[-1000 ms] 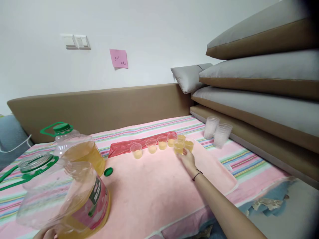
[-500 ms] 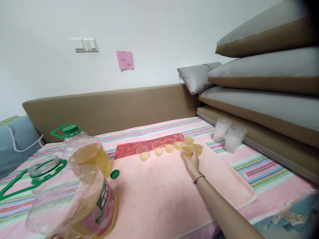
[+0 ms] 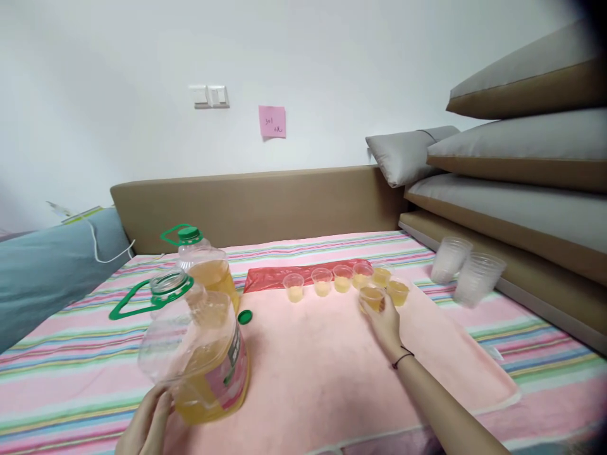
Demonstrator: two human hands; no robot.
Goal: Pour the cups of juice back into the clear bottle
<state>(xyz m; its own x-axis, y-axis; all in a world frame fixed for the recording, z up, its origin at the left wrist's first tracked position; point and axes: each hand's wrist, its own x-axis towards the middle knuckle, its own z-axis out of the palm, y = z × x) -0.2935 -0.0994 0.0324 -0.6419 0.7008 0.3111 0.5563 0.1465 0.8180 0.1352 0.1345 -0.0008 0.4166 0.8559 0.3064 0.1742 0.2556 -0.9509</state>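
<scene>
My right hand (image 3: 385, 322) is closed around a small clear plastic cup (image 3: 371, 299) of yellow liquid, just in front of the other cups. Behind it are two filled cups, one at the right (image 3: 397, 294) and one at the back (image 3: 380, 276). Several more cups (image 3: 342, 280) form a row to the left, each with pale yellow liquid. My left hand (image 3: 150, 417) holds the lower near side of a big clear jug (image 3: 213, 379), its fingertips partly hidden. That jug is uncapped, has a green handle, and is partly full of yellow liquid.
A second jug (image 3: 213, 272) with its green cap on stands behind. A loose green cap (image 3: 245, 316) lies on the pink cloth (image 3: 313, 360). A red plastic sheet (image 3: 270, 279) is behind the cups. Two stacks of clear cups (image 3: 478, 278) lean near the piled cushions (image 3: 512, 189).
My view has swung left, so the scene shifts right. The right hand has drawn its cup slightly toward me, away from the others. More of my left hand shows beside the jug.
</scene>
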